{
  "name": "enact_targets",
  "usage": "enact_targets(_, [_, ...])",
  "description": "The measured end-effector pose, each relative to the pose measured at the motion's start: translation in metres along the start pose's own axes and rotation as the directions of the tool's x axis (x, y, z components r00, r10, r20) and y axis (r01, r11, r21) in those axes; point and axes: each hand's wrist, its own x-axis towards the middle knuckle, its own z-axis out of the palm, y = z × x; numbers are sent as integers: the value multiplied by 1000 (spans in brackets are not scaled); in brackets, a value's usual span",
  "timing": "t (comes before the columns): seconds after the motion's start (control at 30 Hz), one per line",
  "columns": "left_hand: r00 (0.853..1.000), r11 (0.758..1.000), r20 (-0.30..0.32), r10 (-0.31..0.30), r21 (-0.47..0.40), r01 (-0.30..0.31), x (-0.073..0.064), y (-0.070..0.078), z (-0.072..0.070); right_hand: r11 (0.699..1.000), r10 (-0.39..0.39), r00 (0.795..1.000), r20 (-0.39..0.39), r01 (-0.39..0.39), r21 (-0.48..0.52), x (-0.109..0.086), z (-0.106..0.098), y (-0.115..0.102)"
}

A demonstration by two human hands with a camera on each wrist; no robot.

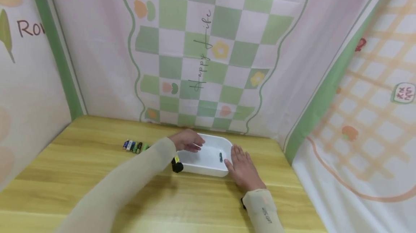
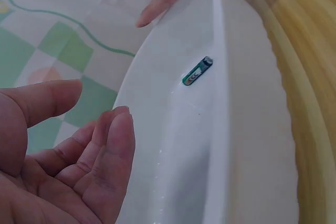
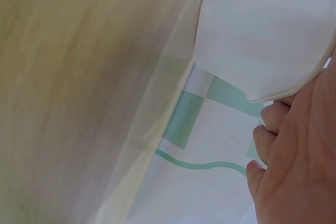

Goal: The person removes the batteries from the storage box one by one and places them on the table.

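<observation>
A white tray (image 1: 201,169) with rounded corners stands on the table. One green and dark battery (image 1: 221,157) lies in its right part, also visible in the left wrist view as a green battery (image 2: 198,71). My left hand (image 1: 188,141) is over the tray's left end, its fingers loosely bent, thumb apart and nothing between them. In the left wrist view the left hand (image 2: 79,156) appears palm-side, away from the battery. My right hand (image 1: 243,168) rests against the tray's right side with its fingers extended along the rim. From the right wrist, the right hand (image 3: 294,150) touches the tray's outer wall (image 3: 262,35).
Several batteries (image 1: 134,146) lie in a row on the wooden table (image 1: 97,175), left of the tray. A black device with a yellow label (image 1: 177,165) is at the left wrist. Patterned cloth (image 1: 208,63) hangs behind the table and at both sides.
</observation>
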Motion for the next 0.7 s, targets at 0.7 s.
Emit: enact_targets(0.7, [995, 994, 3, -96, 61, 96, 36, -13, 39, 1000, 21, 1000, 8, -21, 1, 0, 2, 1])
